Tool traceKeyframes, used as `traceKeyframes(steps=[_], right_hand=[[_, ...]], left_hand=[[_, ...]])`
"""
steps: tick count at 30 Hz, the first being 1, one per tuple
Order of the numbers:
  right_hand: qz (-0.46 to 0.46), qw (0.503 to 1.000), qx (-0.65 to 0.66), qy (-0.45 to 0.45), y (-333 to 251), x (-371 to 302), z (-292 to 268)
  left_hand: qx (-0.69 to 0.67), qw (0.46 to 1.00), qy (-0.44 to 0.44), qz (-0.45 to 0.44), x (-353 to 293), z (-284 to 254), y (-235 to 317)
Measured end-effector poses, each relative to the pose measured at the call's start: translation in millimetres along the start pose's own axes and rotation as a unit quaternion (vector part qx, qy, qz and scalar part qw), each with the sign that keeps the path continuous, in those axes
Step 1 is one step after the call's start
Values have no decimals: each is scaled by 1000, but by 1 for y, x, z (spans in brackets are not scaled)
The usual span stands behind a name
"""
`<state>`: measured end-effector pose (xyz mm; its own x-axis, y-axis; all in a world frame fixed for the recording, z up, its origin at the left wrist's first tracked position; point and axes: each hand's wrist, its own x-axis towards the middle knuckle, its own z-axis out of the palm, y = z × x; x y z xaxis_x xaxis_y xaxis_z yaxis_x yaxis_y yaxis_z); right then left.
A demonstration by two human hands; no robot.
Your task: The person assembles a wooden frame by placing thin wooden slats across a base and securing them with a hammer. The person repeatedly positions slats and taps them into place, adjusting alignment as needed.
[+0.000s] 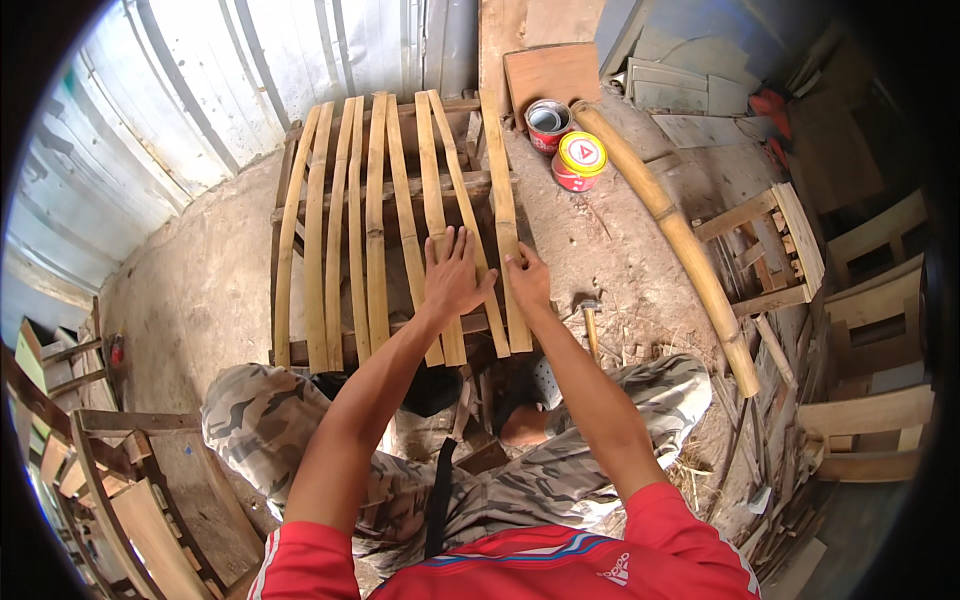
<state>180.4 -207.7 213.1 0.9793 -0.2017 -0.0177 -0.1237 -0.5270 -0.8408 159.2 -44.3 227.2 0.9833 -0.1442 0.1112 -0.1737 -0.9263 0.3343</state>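
The left hand (452, 277) lies open and flat across two slats near the right of the wooden frame (283, 352), while the right hand (527, 280) pinches the rightmost slat (502, 190), which runs near to far.

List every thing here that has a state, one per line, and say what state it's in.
Left hand: flat, fingers spread, pressing on the bamboo slats.
Right hand: fingers pinching the rightmost slat.
Bamboo slats: lying side by side across the wooden frame.
Open can: upright, lid off.
Yellow-lidded can: closed.
Hammer: lying on the ground, untouched.
Bamboo pole: lying on the ground.
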Motion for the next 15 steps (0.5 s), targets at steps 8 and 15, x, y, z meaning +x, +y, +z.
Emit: traceKeyframes(steps=[8,15], right_hand=[[-12,999,43,-22,-7,-10,10],[-39,998,53,10,-3,-5,8]], left_hand=[[-1,1000,6,9,0,9,-10],[20,999,31,19,2,14,-4]])
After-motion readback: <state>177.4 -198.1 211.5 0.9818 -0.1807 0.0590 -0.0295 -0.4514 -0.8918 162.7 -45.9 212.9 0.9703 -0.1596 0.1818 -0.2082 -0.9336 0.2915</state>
